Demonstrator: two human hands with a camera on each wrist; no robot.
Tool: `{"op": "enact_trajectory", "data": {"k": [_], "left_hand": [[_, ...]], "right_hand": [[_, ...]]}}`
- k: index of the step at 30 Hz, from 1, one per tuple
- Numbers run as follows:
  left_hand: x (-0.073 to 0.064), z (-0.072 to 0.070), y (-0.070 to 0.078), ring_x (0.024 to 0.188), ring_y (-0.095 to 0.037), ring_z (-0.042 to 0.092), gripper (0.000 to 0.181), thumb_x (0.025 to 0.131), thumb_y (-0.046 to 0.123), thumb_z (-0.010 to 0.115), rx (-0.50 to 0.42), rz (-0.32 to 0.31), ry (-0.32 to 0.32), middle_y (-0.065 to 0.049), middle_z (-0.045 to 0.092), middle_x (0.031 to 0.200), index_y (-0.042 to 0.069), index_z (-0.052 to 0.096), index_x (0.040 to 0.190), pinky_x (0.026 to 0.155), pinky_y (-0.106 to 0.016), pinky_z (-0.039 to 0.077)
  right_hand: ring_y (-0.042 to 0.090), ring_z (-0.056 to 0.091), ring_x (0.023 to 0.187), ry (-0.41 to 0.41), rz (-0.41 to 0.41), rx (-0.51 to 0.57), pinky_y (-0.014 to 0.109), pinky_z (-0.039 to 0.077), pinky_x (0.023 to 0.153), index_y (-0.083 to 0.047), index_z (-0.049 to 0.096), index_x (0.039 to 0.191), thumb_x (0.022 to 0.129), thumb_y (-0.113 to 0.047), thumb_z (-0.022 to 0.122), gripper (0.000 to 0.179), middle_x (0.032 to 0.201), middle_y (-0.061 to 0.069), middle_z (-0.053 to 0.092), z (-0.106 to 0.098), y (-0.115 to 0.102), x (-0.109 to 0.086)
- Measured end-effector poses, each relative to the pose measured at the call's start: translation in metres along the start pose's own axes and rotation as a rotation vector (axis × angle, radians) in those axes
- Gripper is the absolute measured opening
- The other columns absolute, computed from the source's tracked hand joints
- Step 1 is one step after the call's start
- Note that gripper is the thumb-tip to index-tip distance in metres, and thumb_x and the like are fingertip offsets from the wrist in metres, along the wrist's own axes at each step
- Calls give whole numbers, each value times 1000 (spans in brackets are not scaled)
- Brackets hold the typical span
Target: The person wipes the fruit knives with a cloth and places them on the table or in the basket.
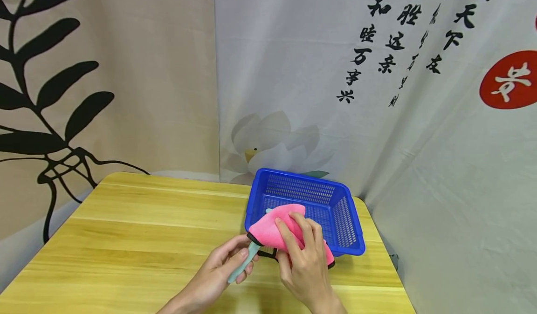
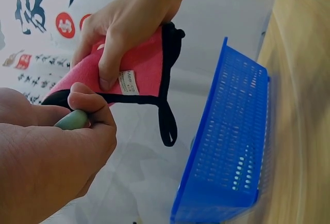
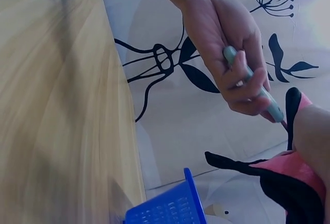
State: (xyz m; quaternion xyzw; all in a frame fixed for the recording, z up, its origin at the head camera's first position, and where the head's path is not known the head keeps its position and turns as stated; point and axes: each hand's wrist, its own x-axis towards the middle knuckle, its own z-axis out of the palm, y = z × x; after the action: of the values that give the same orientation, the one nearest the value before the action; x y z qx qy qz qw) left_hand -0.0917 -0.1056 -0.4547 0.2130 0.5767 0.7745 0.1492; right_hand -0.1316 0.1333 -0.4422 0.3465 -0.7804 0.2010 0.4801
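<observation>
My left hand (image 1: 226, 263) grips the pale green handle (image 1: 244, 262) of a slim tool, its fingers curled round it. A thin metal shaft leaves the handle in the right wrist view and goes under a pink cloth (image 1: 268, 228). The tool's far end is hidden there, so I cannot tell its kind. My right hand (image 1: 305, 253) holds the cloth, pinching it between thumb and fingers round the tool. The cloth has black edging, a white label (image 2: 128, 82) and a black hanging loop (image 2: 167, 126).
A blue plastic basket (image 1: 356, 230) with perforated walls stands just beyond the hands, at the back right of the wooden table (image 1: 147, 230). A small pale blue piece (image 1: 268, 210) shows past the cloth's upper edge. Printed curtains (image 1: 293, 71) hang behind the table and at its right.
</observation>
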Motion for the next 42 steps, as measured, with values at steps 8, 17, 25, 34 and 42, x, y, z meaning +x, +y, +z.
{"op": "enact_trajectory", "data": {"k": [8,17,25,34,42], "left_hand": [[-1,-1,0,97,-3,63,51,124,21,43,12,-27,-5,-5,64,126,-10,40,164,77,-14,53],[0,-2,-1,97,-3,62,51,124,22,42,-8,-18,29,-5,64,126,-10,39,164,78,-14,54],[3,-3,1,93,-4,57,51,124,25,44,-37,-7,82,2,64,116,-5,39,165,80,-15,53],[3,0,0,87,-5,53,47,123,21,45,-22,29,44,9,62,112,-2,43,164,82,-18,49],[4,1,1,88,-5,51,47,124,20,43,-18,41,20,7,62,114,-3,43,165,81,-18,48]], "right_hand": [[41,59,114,-20,46,-16,45,51,95,-6,75,142,83,-4,64,60,141,26,68,-1,12,4],[41,58,114,0,100,0,42,49,95,-6,75,141,86,-4,64,57,144,27,67,-6,15,2],[42,61,111,43,-58,37,46,50,100,-2,79,133,83,-9,64,52,132,28,71,-1,-8,-6],[39,63,111,15,-112,25,44,54,93,-4,78,134,85,-11,62,52,132,24,72,4,-22,-11],[39,62,112,12,-88,14,45,52,95,-5,79,134,81,-9,62,55,134,24,72,3,-21,-10]]}}
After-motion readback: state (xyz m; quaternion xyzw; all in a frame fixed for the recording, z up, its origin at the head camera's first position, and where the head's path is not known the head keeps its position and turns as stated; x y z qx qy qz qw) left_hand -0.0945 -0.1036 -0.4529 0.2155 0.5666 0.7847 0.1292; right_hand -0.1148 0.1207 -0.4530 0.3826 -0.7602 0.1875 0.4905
